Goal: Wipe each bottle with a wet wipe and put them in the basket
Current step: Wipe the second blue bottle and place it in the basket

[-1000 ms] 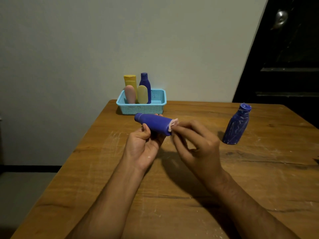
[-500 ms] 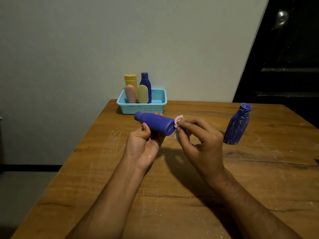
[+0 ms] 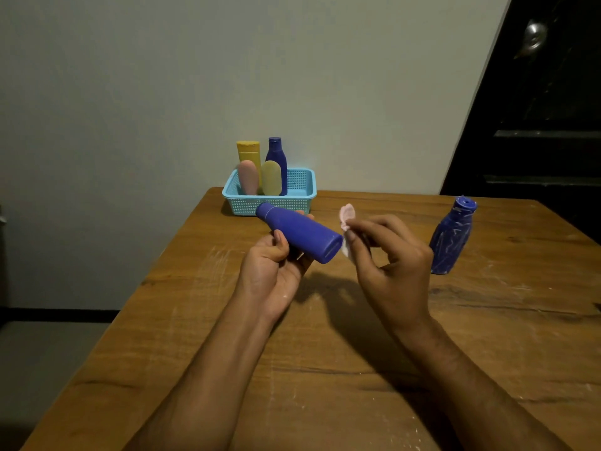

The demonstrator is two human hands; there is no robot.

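My left hand [image 3: 271,271] grips a blue bottle [image 3: 300,232] held sideways above the table, cap toward the basket and base toward my right hand. My right hand [image 3: 390,265] pinches a small pinkish-white wet wipe [image 3: 346,222] just beside the bottle's base. A light blue basket [image 3: 292,203] stands at the table's far edge. In it stand a yellow tube [image 3: 248,154], a dark blue bottle [image 3: 276,154], a pink bottle [image 3: 247,177] and a pale yellow bottle [image 3: 271,178]. Another blue bottle [image 3: 452,237], streaked with white, stands on the table to the right.
The wooden table [image 3: 325,369] carries white smears and scratches. A pale wall rises behind the basket, and a dark door [image 3: 536,109] stands at the back right. The table's left edge drops to the floor.
My right hand has drawn the wipe off the bottle's base and a little to the right. The left hand has tilted the bottle's base slightly lower.
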